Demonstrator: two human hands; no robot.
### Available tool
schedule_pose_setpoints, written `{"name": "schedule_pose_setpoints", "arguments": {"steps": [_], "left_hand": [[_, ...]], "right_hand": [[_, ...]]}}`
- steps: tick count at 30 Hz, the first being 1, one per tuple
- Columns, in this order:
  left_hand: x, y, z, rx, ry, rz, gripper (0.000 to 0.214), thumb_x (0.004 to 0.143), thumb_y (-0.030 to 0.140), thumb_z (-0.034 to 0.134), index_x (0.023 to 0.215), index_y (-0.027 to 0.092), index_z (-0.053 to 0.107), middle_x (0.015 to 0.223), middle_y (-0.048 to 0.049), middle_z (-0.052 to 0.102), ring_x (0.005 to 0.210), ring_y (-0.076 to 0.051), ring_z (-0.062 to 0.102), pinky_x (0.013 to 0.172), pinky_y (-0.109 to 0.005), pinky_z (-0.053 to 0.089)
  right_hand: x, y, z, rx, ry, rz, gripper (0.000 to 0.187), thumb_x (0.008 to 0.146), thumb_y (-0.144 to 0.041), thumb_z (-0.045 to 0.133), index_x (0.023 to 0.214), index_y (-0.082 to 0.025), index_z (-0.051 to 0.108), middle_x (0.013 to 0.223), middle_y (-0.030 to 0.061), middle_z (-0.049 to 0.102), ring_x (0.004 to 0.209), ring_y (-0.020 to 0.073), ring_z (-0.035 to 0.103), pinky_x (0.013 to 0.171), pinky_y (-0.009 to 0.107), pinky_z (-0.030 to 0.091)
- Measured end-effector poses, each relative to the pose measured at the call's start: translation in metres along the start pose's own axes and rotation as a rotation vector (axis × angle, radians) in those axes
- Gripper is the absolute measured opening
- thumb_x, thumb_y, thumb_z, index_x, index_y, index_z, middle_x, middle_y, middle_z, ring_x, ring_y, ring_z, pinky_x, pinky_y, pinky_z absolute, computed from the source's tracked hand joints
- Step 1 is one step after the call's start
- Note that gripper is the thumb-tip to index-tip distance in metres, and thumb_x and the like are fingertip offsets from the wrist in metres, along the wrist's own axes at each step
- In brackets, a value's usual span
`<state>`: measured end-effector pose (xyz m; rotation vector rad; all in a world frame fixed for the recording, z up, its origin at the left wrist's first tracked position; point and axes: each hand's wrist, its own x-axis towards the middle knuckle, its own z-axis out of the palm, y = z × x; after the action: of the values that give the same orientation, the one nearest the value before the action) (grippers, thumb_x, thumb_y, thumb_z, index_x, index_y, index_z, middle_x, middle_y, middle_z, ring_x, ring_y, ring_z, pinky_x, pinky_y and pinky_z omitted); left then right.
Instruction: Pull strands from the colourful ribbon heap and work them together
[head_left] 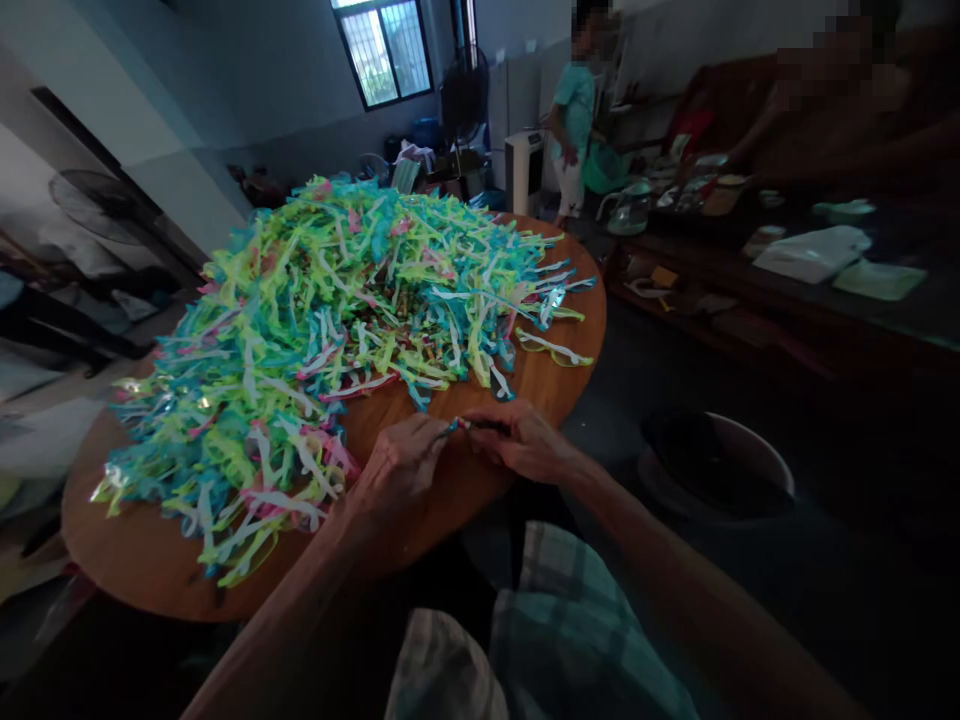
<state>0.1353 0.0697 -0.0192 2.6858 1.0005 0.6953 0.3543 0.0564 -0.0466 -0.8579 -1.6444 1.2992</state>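
A big heap of plastic glasses frames [337, 300] in blue, green, pink and white covers a round wooden table [135, 560]. My left hand [405, 462] and my right hand [521, 440] meet at the table's near edge, both pinched on one small blue piece [459, 424] held between their fingertips. The piece is too small to name with certainty. A loose yellow-green frame [555, 350] lies apart at the heap's right side.
A dark round bucket [716, 465] stands on the floor to my right. A long low table [787, 290] with papers and dishes runs along the right. One person stands at the back near a white appliance [523, 170]; another sits at far right.
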Motion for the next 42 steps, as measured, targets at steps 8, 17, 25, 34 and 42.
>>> {"name": "schedule_pose_setpoints", "arguments": {"steps": [8, 17, 25, 34, 42], "left_hand": [[-0.005, -0.006, -0.001, 0.038, -0.002, 0.044, 0.018, 0.099, 0.014, 0.046, 0.096, 0.017, 0.064, 0.085, -0.0042, 0.064, 0.079, -0.016, 0.061, 0.073, -0.029, 0.046], [-0.006, -0.001, -0.003, 0.064, 0.016, 0.068, 0.02, 0.099, 0.014, 0.046, 0.095, 0.016, 0.065, 0.08, -0.0029, 0.061, 0.073, -0.014, 0.058, 0.065, -0.027, 0.043], [-0.01, -0.012, 0.001, 0.062, 0.033, 0.088, 0.022, 0.099, 0.015, 0.046, 0.096, 0.016, 0.067, 0.08, -0.004, 0.06, 0.075, -0.015, 0.058, 0.065, -0.026, 0.041], [-0.008, -0.004, -0.006, 0.096, -0.027, 0.137, 0.026, 0.091, 0.003, 0.042, 0.082, 0.015, 0.063, 0.071, -0.0024, 0.058, 0.067, -0.014, 0.055, 0.06, -0.027, 0.037], [-0.014, -0.006, -0.009, 0.134, -0.106, 0.127, 0.026, 0.09, 0.005, 0.038, 0.083, 0.015, 0.061, 0.071, -0.0028, 0.059, 0.066, -0.016, 0.056, 0.063, -0.029, 0.04]], "right_hand": [[-0.004, -0.006, 0.003, 0.315, -0.004, 0.16, 0.043, 0.085, -0.05, 0.07, 0.108, -0.014, 0.07, 0.068, -0.0017, 0.051, 0.05, 0.006, 0.039, 0.043, 0.02, 0.025], [-0.004, -0.003, 0.003, 0.273, -0.008, 0.165, 0.047, 0.085, -0.049, 0.072, 0.113, -0.012, 0.071, 0.065, -0.0028, 0.049, 0.05, 0.0055, 0.039, 0.043, 0.019, 0.025], [-0.007, 0.001, 0.003, 0.193, -0.017, 0.143, 0.046, 0.087, -0.048, 0.069, 0.116, -0.011, 0.071, 0.066, -0.002, 0.051, 0.052, 0.0063, 0.04, 0.046, 0.02, 0.028], [-0.009, -0.006, 0.006, -0.081, -0.005, 0.037, 0.039, 0.095, -0.045, 0.058, 0.103, -0.011, 0.074, 0.066, -0.0008, 0.051, 0.058, 0.0096, 0.042, 0.052, 0.023, 0.031], [-0.013, -0.007, 0.011, -0.148, -0.056, 0.026, 0.028, 0.093, -0.034, 0.056, 0.104, -0.016, 0.075, 0.067, 0.0002, 0.056, 0.061, 0.0124, 0.046, 0.055, 0.024, 0.035]]}}
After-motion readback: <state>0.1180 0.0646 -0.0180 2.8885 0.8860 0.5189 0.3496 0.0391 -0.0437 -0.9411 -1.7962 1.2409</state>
